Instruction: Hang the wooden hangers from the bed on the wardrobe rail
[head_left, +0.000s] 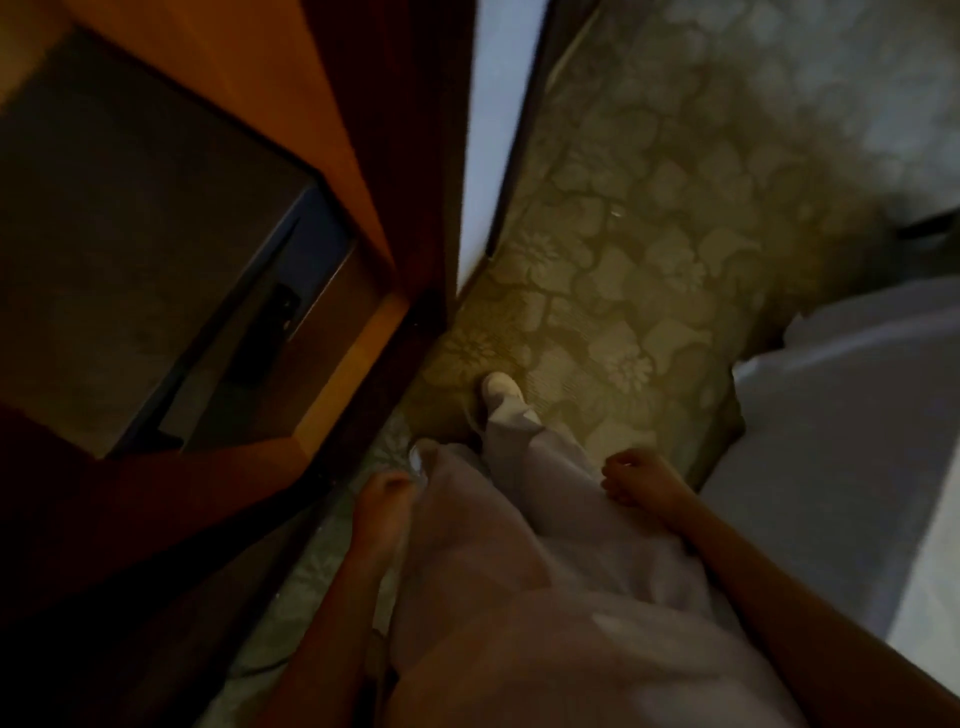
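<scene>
While left hand (384, 499) and right hand (636, 480) hang loose, empty, knuckles may strike the close orange wooden wardrobe (332, 156) at ten o'clock.

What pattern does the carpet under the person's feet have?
The carpet has a flower pattern, pale blooms on a yellowish-olive ground, seen in the head view.
</scene>
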